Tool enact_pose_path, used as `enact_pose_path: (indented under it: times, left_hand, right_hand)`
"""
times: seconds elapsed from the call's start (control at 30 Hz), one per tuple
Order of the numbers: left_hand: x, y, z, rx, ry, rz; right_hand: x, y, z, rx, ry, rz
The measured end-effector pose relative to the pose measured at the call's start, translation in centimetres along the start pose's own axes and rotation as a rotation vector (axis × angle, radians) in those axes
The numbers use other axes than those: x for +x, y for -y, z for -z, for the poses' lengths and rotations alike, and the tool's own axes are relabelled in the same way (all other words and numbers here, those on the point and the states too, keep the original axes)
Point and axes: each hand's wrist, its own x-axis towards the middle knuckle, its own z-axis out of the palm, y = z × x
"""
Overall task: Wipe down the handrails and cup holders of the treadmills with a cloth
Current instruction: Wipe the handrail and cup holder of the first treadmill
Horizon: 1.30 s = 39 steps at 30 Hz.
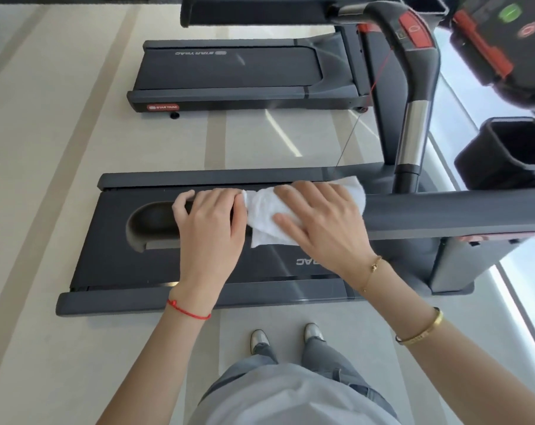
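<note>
My right hand (321,222) lies flat, fingers spread, pressing the white terry cloth (269,216) onto the dark grey padded handrail (444,210) at frame centre; my left hand (209,222) grips the rail beside it. Cloth looks soft, light, bunch-prone: I'd hold it by palm pressure.
</note>
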Motion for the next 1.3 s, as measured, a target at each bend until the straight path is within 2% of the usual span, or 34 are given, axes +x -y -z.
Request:
enact_pose_path:
  times: [0.1, 0.27, 0.53, 0.7, 0.93, 1.1, 1.2, 1.3]
  left_hand:
    - [0.1, -1.6, -0.6, -0.025, 0.003, -0.016]
    - [0.2, -5.8, -2.5, -0.062, 0.025, -0.061]
    - [0.5, -16.2, -6.7, -0.133, 0.046, -0.117]
    - [0.7, -23.5, -9.7, -0.115, 0.05, -0.092]
    - [1.6, -31.4, -12.5, -0.12, 0.039, -0.048]
    - [2.7, -34.9, -13.6, -0.13, 0.012, -0.005]
    - [4.1, -36.3, -14.1, -0.125, 0.018, 0.007]
    - [5.9, -37.5, -14.7, -0.116, 0.037, 0.022]
  right_hand:
    - [-1.5, -2.4, 0.4, -0.005, -0.003, 0.066]
    - [-4.9, -7.4, 1.0, -0.072, -0.031, 0.011]
    - [-10.1, -18.0, 3.0, -0.098, -0.077, -0.083]
    - [-13.4, -25.3, 4.9, -0.098, -0.049, -0.071]
    - [-15.2, -31.9, 6.5, 0.141, -0.151, 0.127]
    - [-15.3, -37.5, 9.1, 0.46, -0.202, 0.025]
    - [-12.9, -39.9, 10.8, 0.507, -0.259, -0.054]
    - [-8.8, -41.6, 11.3, 0.452, -0.324, -0.061]
